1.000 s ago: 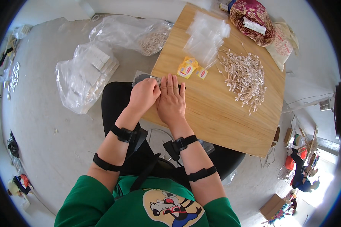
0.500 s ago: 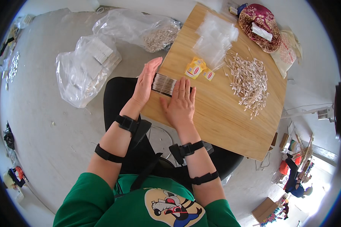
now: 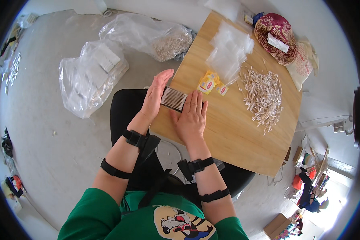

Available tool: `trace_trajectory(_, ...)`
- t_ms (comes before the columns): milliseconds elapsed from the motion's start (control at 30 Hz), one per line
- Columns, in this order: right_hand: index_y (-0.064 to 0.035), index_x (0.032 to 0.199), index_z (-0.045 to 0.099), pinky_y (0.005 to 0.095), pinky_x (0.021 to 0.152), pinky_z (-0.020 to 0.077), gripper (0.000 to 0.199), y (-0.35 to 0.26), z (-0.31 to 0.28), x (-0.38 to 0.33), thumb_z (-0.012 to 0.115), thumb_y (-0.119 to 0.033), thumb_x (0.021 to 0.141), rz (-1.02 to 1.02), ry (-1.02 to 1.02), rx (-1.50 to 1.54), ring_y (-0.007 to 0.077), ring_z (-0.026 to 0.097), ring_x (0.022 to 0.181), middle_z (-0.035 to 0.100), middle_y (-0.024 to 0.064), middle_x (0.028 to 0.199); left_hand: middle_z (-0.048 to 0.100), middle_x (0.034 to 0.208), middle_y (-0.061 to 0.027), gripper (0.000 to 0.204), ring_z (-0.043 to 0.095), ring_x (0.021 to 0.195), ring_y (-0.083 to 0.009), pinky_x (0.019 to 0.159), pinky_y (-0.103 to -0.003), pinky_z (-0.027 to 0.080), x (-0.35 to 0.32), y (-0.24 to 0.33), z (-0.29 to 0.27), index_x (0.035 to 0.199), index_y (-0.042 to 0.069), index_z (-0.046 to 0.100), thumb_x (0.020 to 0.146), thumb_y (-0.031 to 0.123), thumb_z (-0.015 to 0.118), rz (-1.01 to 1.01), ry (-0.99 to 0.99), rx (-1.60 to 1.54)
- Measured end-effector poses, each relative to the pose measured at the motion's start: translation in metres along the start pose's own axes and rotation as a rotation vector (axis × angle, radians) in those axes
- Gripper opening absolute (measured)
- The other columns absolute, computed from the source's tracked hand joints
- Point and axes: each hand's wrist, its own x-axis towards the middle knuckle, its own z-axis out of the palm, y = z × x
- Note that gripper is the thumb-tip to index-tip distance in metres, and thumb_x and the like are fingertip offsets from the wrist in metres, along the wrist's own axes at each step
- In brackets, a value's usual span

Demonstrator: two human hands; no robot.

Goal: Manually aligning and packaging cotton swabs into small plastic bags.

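Observation:
A small tray with a dark rim [image 3: 171, 109] lies at the table's near left corner. Pale sticks [image 3: 174, 98], apparently cotton swabs, fill it side by side in a neat row. Along its left end my left hand [image 3: 153, 98] stands on edge, fingers stretched out and together. My right hand [image 3: 191, 120] lies palm down across the tray's right end, its straight fingers hiding that part. Neither hand grips anything. Right of the hands is a loose heap of cotton swabs [image 3: 264, 96]. Small yellow packets or labels [image 3: 209, 82] rest just beyond my right fingertips.
Clear plastic bags [image 3: 230, 50] lie flat on the wooden table [image 3: 228, 136]. Behind the heap are a maroon patterned cushion-like thing [image 3: 274, 30] and a cloth sack [image 3: 304, 64]. Large filled plastic bags [image 3: 84, 76] stand on the floor to the left. A person [image 3: 310, 196] is far off at right.
The whole view has shifted, so the table and hands appear slightly lower. Both hands keep nearly the same place against the tray of swabs.

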Motion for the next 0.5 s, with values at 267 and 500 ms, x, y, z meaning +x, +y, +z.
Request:
trace_trajectory(267,0.0102,0.152,0.024,0.0497,0.124,0.0066,0.088,-0.008,0.002,0.001,0.048,-0.054,0.097,0.011,-0.014,-0.003,0.0366,0.011,0.153,0.019,0.0246,0.162,0.035,0.155,-0.0205,0.074,0.029,0.147,-0.0292,0.123,-0.041,0.017,-0.001,-0.001,0.002,0.147,-0.003,0.034,0.106,0.056,0.016,-0.023,0.012,-0.039)
trace_trajectory(500,-0.0017,0.126,0.054,0.0481,0.096,0.045,0.051,0.047,-0.011,0.023,0.076,-0.013,0.081,0.083,0.546,0.28,0.0413,0.054,0.112,0.057,0.0202,0.119,0.039,0.152,-0.0179,0.07,0.032,0.145,-0.0263,0.123,-0.038,0.019,-0.002,0.009,0.014,0.145,-0.003,0.037,0.107,0.053,0.02,0.043,0.002,-0.169)
